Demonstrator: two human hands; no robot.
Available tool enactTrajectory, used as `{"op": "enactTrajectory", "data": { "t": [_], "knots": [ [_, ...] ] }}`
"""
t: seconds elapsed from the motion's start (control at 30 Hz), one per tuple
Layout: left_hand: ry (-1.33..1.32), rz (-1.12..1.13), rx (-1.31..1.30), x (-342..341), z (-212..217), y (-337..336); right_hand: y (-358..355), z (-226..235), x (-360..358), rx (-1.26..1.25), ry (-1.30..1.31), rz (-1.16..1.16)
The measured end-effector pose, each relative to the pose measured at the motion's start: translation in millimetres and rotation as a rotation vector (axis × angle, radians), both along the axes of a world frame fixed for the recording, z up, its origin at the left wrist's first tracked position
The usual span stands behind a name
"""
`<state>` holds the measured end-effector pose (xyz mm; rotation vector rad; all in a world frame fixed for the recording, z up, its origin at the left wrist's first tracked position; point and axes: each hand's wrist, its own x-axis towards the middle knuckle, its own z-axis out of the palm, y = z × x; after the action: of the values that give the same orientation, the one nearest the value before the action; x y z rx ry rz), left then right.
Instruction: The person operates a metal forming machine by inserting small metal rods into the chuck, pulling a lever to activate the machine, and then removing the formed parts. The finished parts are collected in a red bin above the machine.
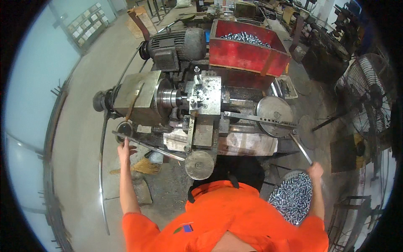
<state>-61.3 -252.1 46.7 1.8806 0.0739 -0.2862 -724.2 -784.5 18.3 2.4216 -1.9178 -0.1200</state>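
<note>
Working the lathe (184,101) two-handed, judging by the head view, the only one I have: I read the step as a machining cycle, both levers in hand at once.

Left hand (123,147) is up at the long thin lever bar (147,146) that runs from the small round hub (124,128) toward the handwheel (200,164). Fingers lie stretched over the bar, roughly together, thumb off to the side. Whether they wrap it fully I cannot tell; looks more like a press than a grip. Arm is extended nearly straight, forearm bare, orange sleeve (138,227) at the shoulder.

Right hand (315,170) is curled around the end of the slim rod handle (301,148), which leads up from the fingers to the round disc plate (274,111). Fingers closed on it, fist-like. Elbow bent, forearm rising along the basket.

Just below the right fingers: wire basket (280,181) full of small silver parts (291,197). Well beyond both hands, behind the lathe: red bin (245,54) with more of the same parts.

Chuck (168,97) and tool post (205,94) sit between the two hands, further out.

Next move, my guess: needs coordinated travel on both levers, steady feed on the right, no slip on the left since that grip looks loose.
</note>
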Motion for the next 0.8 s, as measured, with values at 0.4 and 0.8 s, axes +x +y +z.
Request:
{"op": "enactTrajectory", "data": {
  "t": [0.4, 0.8],
  "knots": [
    [-0.128, 0.147, -0.081, 1, -37, -33, 166, 16, 70, 0.634, -1.098, -0.244],
    [0.004, 0.062, 0.058, 9, -25, -18, 141, 12, 52, 0.402, -0.76, -0.086]
  ]
}}
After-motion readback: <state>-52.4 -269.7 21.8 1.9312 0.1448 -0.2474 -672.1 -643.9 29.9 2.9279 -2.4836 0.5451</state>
